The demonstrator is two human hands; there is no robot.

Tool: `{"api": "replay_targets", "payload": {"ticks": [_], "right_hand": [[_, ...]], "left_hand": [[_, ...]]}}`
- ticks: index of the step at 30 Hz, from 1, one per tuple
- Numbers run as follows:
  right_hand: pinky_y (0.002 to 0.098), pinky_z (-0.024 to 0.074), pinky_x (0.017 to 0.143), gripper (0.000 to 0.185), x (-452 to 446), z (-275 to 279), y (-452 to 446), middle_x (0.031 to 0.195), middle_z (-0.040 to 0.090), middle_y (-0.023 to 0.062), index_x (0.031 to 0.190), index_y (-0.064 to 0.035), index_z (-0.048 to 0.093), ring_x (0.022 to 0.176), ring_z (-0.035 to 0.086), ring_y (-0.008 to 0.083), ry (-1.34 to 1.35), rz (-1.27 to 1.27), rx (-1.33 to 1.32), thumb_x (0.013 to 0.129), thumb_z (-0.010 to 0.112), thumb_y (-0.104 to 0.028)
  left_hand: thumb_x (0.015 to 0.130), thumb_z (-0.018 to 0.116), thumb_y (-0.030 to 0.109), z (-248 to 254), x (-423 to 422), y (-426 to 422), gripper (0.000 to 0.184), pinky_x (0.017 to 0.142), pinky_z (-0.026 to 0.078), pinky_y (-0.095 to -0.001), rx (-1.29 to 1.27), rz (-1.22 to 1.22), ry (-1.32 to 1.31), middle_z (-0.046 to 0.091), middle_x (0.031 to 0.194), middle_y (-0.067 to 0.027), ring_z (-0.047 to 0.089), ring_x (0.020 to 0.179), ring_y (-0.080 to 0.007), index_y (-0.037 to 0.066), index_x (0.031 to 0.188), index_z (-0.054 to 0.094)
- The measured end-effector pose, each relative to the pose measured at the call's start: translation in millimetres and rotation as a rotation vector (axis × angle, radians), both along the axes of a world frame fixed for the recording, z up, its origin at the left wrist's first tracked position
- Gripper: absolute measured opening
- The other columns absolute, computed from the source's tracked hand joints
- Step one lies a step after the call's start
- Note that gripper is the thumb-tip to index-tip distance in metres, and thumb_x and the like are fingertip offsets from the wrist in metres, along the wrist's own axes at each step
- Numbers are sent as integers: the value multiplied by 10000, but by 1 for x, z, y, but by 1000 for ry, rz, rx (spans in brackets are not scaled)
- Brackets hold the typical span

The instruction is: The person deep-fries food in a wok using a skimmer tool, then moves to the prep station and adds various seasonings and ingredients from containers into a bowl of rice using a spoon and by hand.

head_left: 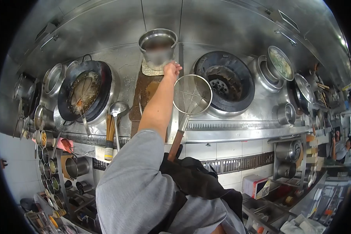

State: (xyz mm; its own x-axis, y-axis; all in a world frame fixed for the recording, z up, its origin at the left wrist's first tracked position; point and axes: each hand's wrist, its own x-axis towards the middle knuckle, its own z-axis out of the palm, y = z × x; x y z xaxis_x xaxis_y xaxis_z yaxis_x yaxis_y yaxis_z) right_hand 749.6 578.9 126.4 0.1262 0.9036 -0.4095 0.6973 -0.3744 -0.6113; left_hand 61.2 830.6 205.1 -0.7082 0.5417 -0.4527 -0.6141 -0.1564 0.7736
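My left hand (172, 69) is stretched forward beside the lower right side of a deep steel pot (159, 60). Its fingers look curled together, and whatever they hold is hidden or too small to name. Part of the pot is blurred; it stands on a light, crumpled-looking mat (151, 71). A round wire strainer (192, 94) lies to the right of my left forearm, its wooden handle (176, 145) reaching back over the counter's front edge to the black apron. No hand shows on that handle. My right hand is not in view.
At left, a wok (107, 87) holds bubbling oil and a skimmer. A steel ladle (119, 108) lies near bamboo sticks (110, 130). Right of the strainer is an open burner (245, 84); a bowl of greens (280, 63) stands farther right. Another person (342, 150) is at far right.
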Motion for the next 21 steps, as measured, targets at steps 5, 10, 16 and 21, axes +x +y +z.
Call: {"api": "replay_targets", "payload": {"ticks": [5, 10, 16, 21], "right_hand": [[254, 429, 421, 362, 27, 6, 11, 700, 615, 115, 1125, 68, 557, 519, 578, 153, 3, -116, -35, 793, 534, -72], [247, 409, 405, 358, 25, 16, 33, 679, 594, 94, 1128, 60, 557, 495, 550, 143, 57, -219, -82, 795, 534, -71], [286, 476, 530, 369, -20, 23, 46, 650, 632, 134, 1093, 57, 593, 552, 611, 184, -203, 161, -78, 756, 519, -74], [324, 494, 590, 383, -18, 10, 36, 664, 644, 164, 1080, 48, 609, 607, 644, 225, -178, 121, -88, 736, 517, -93]], "left_hand": [[917, 470, 189, 0, -42, 15, 175, 371, 352, -259, 29, 158, -9, 605, 759, -94, 598, 543, -178, 28, 971, 512], [938, 470, 240, 7, -64, 17, 200, 473, 384, -254, 92, 245, 20, 611, 782, -62, 608, 604, -161, 47, 956, 516], [933, 488, 217, 3, -79, 25, 189, 446, 367, -235, 27, 272, 14, 606, 722, -52, 603, 588, -151, 39, 896, 542], [919, 515, 150, 12, -79, 23, 146, 396, 326, -224, -25, 327, 20, 596, 655, -57, 563, 502, -133, 32, 840, 548]]}}
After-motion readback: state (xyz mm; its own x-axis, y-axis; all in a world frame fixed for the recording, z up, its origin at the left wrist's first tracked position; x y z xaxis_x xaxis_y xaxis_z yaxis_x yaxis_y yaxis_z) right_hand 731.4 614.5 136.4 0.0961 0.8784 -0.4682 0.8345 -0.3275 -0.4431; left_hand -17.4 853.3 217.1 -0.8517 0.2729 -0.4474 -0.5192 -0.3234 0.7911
